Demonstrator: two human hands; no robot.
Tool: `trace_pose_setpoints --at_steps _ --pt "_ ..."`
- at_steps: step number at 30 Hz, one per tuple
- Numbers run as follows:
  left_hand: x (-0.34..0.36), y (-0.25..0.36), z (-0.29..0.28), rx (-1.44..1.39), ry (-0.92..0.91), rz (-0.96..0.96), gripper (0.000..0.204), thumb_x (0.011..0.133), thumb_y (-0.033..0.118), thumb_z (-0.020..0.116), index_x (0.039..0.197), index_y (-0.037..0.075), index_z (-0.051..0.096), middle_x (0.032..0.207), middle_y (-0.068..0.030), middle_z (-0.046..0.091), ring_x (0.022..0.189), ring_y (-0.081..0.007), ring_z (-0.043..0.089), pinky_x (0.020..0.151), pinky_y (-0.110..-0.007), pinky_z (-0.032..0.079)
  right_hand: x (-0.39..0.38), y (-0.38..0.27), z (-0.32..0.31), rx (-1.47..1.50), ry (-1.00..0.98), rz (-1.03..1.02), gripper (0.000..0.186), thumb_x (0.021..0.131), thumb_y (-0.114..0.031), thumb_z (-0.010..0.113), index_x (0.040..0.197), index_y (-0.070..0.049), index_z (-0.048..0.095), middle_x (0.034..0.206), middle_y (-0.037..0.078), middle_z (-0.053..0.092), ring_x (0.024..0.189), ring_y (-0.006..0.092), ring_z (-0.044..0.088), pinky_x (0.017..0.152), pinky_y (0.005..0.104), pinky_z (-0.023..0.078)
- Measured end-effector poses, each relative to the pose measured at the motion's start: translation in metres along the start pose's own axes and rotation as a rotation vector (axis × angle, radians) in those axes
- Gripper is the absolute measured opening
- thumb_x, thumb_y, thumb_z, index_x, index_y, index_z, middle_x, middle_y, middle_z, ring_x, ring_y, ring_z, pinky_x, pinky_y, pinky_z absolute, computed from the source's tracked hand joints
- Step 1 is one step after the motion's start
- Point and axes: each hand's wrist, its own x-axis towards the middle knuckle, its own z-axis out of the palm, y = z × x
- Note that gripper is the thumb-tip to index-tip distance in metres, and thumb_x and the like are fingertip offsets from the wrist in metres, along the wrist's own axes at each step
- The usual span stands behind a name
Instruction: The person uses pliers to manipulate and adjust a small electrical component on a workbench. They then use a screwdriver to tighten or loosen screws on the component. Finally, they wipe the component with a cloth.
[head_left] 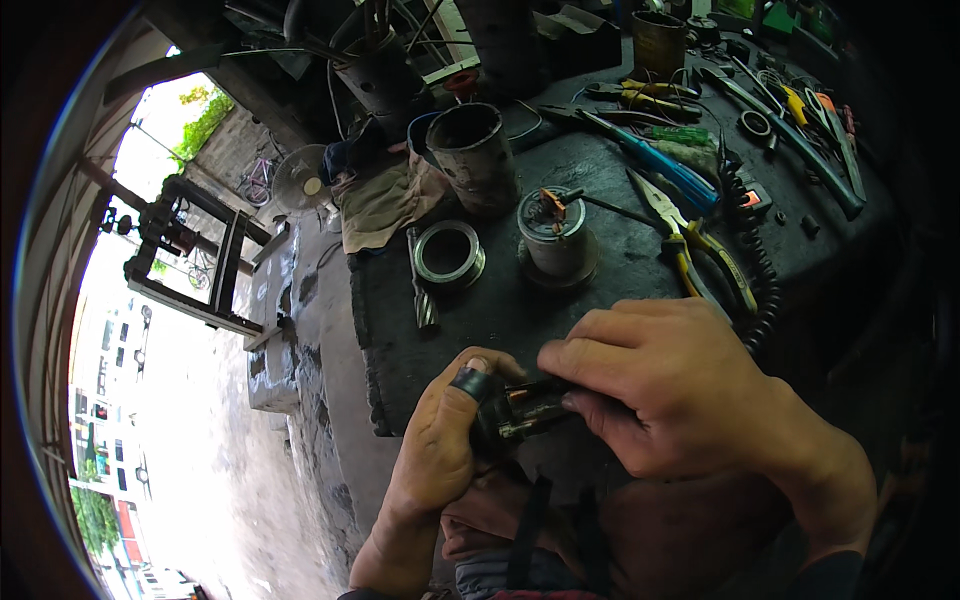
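Note:
My left hand (435,435) is wrapped round a small dark, greasy-looking metal part (530,415) with a copper-coloured strip on it. A black band circles the left thumb. My right hand (665,385) is closed in a pinch at the part's right end, and its fingertips hide what lies between them. Beyond my hands stands a small metal can (555,255) with a thin dark rod leaning out of its top. Left of the can, a thick metal ring (447,253) lies beside a fluted cutter (425,300). Pliers with yellow-and-black handles (690,245) lie beyond my right hand.
Behind the ring is a larger grimy pot (470,155) beside a tan cloth (395,205). A blue-handled screwdriver (670,170), more pliers (640,92) and a coiled black cord (765,285) cover the right side. The dark workbench (385,330) has a rough left edge.

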Motion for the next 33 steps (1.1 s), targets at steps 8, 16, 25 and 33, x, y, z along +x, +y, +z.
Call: trace_pose_setpoints --at_steps 8,16,25,33 --pt "0.002 -0.003 0.002 -0.012 0.051 0.005 0.048 0.118 0.04 0.036 0.122 0.002 0.065 0.098 -0.0054 0.068 0.073 -0.0061 0.06 0.059 -0.021 0.046 -0.003 -0.005 0.0 -0.045 -0.024 0.008 0.033 0.081 -0.011 0.083 0.113 -0.01 0.075 0.095 0.004 0.072 0.084 0.0278 0.072 0.07 0.041 0.058" --pt "0.003 -0.009 -0.002 -0.04 0.065 0.01 0.049 0.117 0.039 0.035 0.122 0.001 0.066 0.105 -0.008 0.068 0.086 -0.0096 0.062 0.073 -0.024 0.052 -0.005 -0.006 0.006 -0.055 0.019 0.0 0.033 0.081 -0.012 0.082 0.113 -0.01 0.074 0.095 0.004 0.07 0.084 0.0277 0.071 0.071 0.0411 0.058" --pt "0.004 -0.008 -0.005 -0.101 0.032 0.006 0.048 0.117 0.037 0.034 0.122 0.0 0.065 0.103 -0.0092 0.069 0.085 -0.0108 0.065 0.07 -0.024 0.053 -0.006 -0.007 0.008 -0.053 -0.007 -0.011 0.033 0.081 -0.011 0.081 0.113 -0.009 0.075 0.098 0.004 0.071 0.086 0.0273 0.072 0.071 0.0411 0.058" --pt "0.002 -0.012 -0.005 -0.136 -0.001 0.049 0.051 0.117 0.041 0.034 0.126 0.0 0.062 0.102 -0.0097 0.069 0.083 -0.0118 0.066 0.067 -0.025 0.054 -0.005 -0.008 0.007 -0.035 0.023 -0.028 0.032 0.081 -0.011 0.081 0.113 -0.009 0.075 0.097 0.003 0.071 0.084 0.0272 0.071 0.072 0.0414 0.058"
